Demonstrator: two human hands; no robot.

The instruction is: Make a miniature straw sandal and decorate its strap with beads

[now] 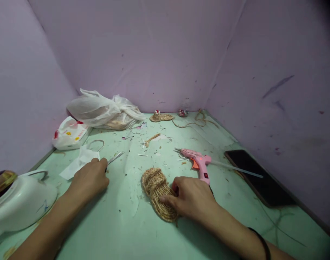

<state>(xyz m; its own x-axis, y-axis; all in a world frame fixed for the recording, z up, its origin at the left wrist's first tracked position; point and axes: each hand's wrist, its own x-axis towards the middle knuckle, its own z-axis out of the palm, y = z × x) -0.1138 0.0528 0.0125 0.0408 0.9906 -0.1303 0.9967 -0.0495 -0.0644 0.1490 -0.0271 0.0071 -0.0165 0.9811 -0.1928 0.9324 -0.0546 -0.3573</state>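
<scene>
Left hand (91, 175) on the left half of the worktop (121, 234), fingers curled and closed on the scissors (115, 157); blades poke out past the knuckles toward the far edge, handle mostly hidden under the hand; right hand (194, 196) clamped on the slipper (156, 187), thumb on top, other fingers at its right side; black band (262, 240) on right wrist.

Slipper of coiled twine, lying mid-worktop, toe band toward the far edge, heel toward the near side; loose fibre at the heel; glue gun (198, 159), pink, on its side just beyond the right hand, nozzle pointing left, small light lit; clear glue stick (235, 168) runs from its back out over the phone (258, 180); phone lies along the right edge, screen dark.

Far edge, middle: second slipper (165, 117) with a red and white trim; jar (183, 108) right of it, twine (192, 125) trailing to the far right corner; short braid (153, 139) among scraps between the two slippers; far left corner: tied bag (105, 110); box (72, 133) near it by the left edge; tissue (79, 162) just beside the left hand; white vessel (24, 206) near the left edge, closer in.
</scene>
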